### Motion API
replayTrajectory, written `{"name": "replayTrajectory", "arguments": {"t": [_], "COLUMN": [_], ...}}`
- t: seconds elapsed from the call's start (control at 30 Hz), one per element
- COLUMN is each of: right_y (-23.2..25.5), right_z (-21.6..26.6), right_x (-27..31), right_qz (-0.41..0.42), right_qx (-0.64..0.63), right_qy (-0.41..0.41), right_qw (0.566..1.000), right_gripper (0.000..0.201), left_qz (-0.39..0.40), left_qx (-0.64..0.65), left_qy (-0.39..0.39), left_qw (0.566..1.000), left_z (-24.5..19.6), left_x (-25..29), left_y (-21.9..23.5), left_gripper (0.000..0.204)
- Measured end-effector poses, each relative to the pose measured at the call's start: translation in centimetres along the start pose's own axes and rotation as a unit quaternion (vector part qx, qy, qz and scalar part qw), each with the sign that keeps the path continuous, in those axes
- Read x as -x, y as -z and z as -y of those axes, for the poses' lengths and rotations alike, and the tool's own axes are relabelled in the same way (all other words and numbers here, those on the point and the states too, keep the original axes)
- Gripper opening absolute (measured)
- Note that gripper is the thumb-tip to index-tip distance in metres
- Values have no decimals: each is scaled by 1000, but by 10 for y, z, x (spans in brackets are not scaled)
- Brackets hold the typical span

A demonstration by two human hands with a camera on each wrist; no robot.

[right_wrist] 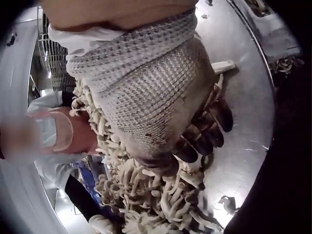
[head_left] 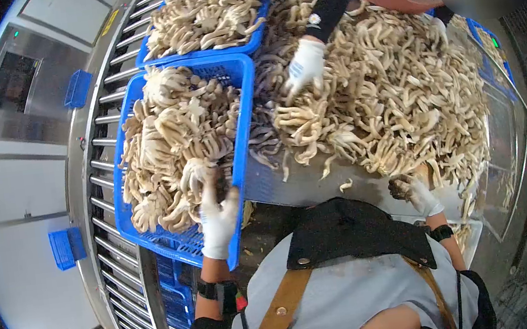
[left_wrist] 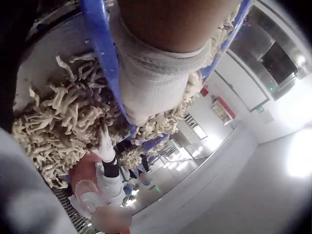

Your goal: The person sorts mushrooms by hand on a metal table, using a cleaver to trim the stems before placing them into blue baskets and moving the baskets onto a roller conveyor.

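My left hand (head_left: 218,226), in a white glove, reaches over the near side of a blue crate (head_left: 247,104) heaped with mushroom clusters (head_left: 174,133). Its fingers are extended and touch a pale cluster there; in the left wrist view the cuff hides them. The right hand (head_left: 415,195), gloved with dark, soiled fingers (right_wrist: 209,136), is at the near edge of a big mushroom pile (head_left: 399,88) on a metal table (head_left: 363,199). Those fingers curl loosely, with no mushroom visible in them. Pale stems lie beside them.
Across the table another person's gloved hand (head_left: 305,64) touches the pile. Behind the near crate stands a second full blue crate (head_left: 205,10). Both are beside a roller conveyor (head_left: 109,140). Small blue baskets (head_left: 67,248) are by the left wall. A white tray (head_left: 473,240) stands near my right wrist.
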State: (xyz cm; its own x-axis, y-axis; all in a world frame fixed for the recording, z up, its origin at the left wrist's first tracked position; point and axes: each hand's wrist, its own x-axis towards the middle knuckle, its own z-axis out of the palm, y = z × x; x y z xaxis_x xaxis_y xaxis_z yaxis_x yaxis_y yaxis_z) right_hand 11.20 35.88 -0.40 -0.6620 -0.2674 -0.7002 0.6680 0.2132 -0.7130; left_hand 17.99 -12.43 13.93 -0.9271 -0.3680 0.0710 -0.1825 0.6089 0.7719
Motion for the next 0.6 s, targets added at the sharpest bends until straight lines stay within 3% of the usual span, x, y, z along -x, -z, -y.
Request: {"name": "replayTrajectory", "arguments": {"t": [0.03, 0.07, 0.13, 0.17, 0.2, 0.23, 0.27, 0.3, 0.37, 0.4, 0.47, 0.5, 0.53, 0.6], "right_y": [-1, 0, 11, 21, 33, 41, 42, 37, 20, 14, 15, 14, 18, 38], "right_z": [6, 12, -5, -16, -28, -31, -24, -20, 6, 16, -3, -4, -1, -32], "right_x": [7, 15, 7, 4, 5, 7, 15, 22, 39, 44, 35, 35, 40, 23], "right_qz": [-15, 15, 12, 4, 37, 35, 24, 17, 53, 70, 131, 172, 129, 108], "right_qx": [-13, 25, -58, -102, 126, 337, 454, 435, 131, -6, -231, -379, -449, -494], "right_qy": [-4, 39, 37, 36, 111, 199, 227, 214, 99, 69, 119, 152, 107, 212], "right_qw": [1000, 999, 998, 994, 985, 919, 861, 874, 985, 995, 957, 897, 878, 836], "right_gripper": [31, 33, 30, 29, 34, 41, 46, 45, 46, 47, 63, 74, 77, 71], "left_qz": [-8, -19, -19, -11, -13, -2, 15, 40, 77, 86, 54, 33, 37, 8], "left_qx": [140, 163, 177, 129, 101, 80, 106, 175, 339, 387, 411, 421, 250, 422], "left_qy": [76, 75, 99, 69, 48, 18, 9, 22, 83, 93, 86, 82, 26, 77], "left_qw": [987, 984, 979, 989, 994, 997, 994, 984, 934, 913, 906, 903, 967, 903], "left_z": [-6, 1, 3, 8, 7, 5, 14, 10, -11, -13, -17, -20, -15, -19], "left_x": [-3, -6, -8, -8, -5, -5, -3, -2, 4, 4, -5, -8, -14, -20], "left_y": [2, 3, 9, 9, 8, 1, -5, -14, -25, -27, -30, -31, -25, -22], "left_gripper": [53, 53, 53, 55, 56, 57, 60, 61, 61, 61, 65, 66, 69, 67]}}
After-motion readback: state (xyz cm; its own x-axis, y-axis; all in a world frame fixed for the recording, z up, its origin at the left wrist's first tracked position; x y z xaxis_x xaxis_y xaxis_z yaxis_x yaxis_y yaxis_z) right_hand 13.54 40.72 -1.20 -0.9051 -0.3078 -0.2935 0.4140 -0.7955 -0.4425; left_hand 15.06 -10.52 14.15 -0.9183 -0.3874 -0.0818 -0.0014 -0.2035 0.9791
